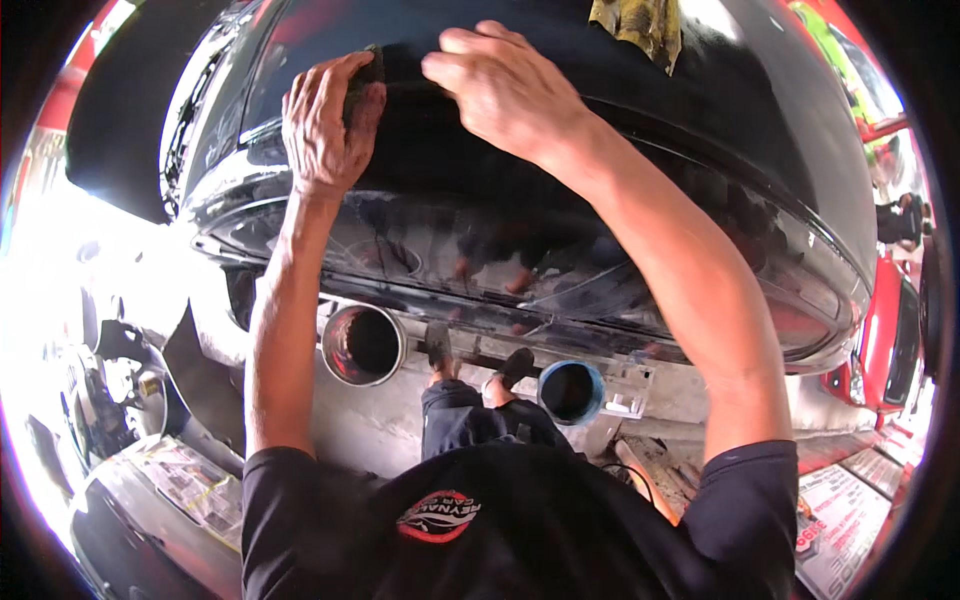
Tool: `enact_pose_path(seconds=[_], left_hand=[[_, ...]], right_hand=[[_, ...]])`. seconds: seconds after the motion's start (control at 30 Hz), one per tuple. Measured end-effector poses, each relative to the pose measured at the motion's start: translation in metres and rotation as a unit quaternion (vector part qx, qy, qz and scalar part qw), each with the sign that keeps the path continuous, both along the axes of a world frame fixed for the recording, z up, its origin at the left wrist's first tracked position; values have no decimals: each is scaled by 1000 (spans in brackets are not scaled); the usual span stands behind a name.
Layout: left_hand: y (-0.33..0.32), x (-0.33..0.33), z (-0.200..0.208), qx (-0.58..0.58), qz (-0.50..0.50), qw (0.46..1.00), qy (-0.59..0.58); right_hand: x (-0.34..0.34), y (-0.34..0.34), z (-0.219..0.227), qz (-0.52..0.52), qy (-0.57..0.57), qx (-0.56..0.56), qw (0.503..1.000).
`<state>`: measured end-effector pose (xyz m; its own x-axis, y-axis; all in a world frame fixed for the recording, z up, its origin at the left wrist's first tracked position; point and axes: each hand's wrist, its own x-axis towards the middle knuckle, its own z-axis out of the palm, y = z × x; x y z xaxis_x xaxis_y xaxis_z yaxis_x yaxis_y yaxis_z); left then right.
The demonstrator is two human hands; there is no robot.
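Pinching a dark pad (378,66) above black bodywork (450,150)

Between the fingers and thumb of the left hand (330,122) sits the dark pad, its far edge poking out past the fingertips. The grasp looks firm but not clenched, probably so that the pad's face can lie along the curve; whether it presses on the surface cannot be told from this angle. The right hand (505,92) is beside it, fingers bent inward and bunched; nothing shows in them, though their undersides are hidden, so I cannot tell if they grasp something small or touch the panel.

Both bare forearms reach forward over the bumper, likely because the upper panel lies well out from the body. Beyond the right hand, a yellowish-brown stained cloth (645,32) is draped on the upper panel, perhaps to be within reach.

Below the bumper, a bucket with a metallic rim (400,352) and a blue bucket (595,378) stand on either side of the person's feet, seemingly placed for easy access without blocking the stance. Farther out, a red car (885,345) is at the right, and a grey panel (130,520) with paper on it lies at lower left.
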<state>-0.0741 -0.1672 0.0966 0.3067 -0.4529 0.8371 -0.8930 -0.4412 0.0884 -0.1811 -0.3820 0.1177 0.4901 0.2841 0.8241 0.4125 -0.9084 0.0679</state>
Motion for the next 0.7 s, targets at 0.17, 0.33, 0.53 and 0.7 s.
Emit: enact_pose_path(seconds=[0.17,0.33,0.53,0.7], left_hand=[[-2,-8,3,31,24,999,7],[-98,-82,25,8,-76,997,8],[-245,-198,35,-2,-175,984,37],[-241,-189,32,25,-199,979,35]], right_hand=[[-49,-27,36,-90,184,138,969],[-165,-122,38,-238,63,228,942],[-198,-172,6,-241,-11,389,889],[-195,-169,3,-309,-42,368,876]])
